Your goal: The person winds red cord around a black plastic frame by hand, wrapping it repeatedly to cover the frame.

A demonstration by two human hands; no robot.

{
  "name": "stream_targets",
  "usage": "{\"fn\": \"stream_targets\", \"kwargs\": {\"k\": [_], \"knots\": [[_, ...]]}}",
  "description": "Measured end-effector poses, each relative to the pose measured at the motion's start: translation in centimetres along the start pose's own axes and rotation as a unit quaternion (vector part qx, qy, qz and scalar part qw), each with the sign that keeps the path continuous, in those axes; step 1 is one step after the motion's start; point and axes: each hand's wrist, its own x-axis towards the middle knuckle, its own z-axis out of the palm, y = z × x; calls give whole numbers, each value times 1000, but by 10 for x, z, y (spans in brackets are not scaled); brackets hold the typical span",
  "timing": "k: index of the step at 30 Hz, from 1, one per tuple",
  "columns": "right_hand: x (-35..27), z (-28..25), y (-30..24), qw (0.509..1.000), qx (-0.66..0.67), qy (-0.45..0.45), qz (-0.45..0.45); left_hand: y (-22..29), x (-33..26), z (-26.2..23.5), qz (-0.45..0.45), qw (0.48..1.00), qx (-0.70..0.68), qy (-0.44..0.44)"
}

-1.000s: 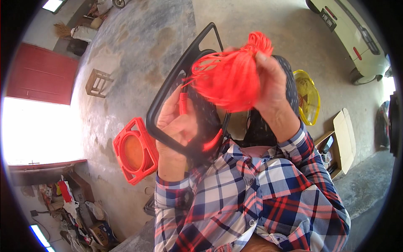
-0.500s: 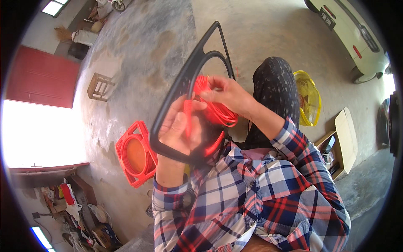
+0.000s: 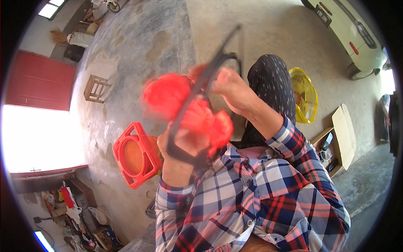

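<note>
The head view, from the left of two wide fisheye cameras, looks steeply down the wearer's front. The plaid shirt [image 3: 247, 197] is close, filling the lower middle; the left grip [image 3: 189, 140] and right grip [image 3: 233, 92] sit near the centre. Farther off, the floor [image 3: 151, 21] stretches toward a pale vehicle [image 3: 357, 29] at upper right. Glare seems to hide what lies beyond the left edge.

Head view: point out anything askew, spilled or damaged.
The clutter at lower left looks untidy, its pieces heaped at odd angles. The floor has dark patches near the top; spill or stain, I cannot tell. The red bundle is too blurred to judge.
</note>
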Motion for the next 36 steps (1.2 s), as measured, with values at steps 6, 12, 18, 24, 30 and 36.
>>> {"fn": "stream_targets", "kwargs": {"k": [6, 12, 18, 24, 30, 36], "knots": [[-44, 14, 11, 993, 81, -65, 54, 9, 7, -3, 130, 979, 148, 48], [-37, 38, -17, 994, 78, 68, 38, 6, 4, -11, 69, 973, 215, 41], [-32, 41, -24, 994, 5, 109, -11, -4, 1, -3, 97, 961, 255, 39], [-22, 6, -45, 963, 128, 156, -180, 15, 10, -14, 90, 982, 166, -23], [-26, -44, -48, 956, 261, 54, -123, 40, 11, -62, 95, 985, 138, -31], [-47, -101, -20, 919, 388, -40, -58, 67, 5, -82, 83, 986, 144, -26]]}}
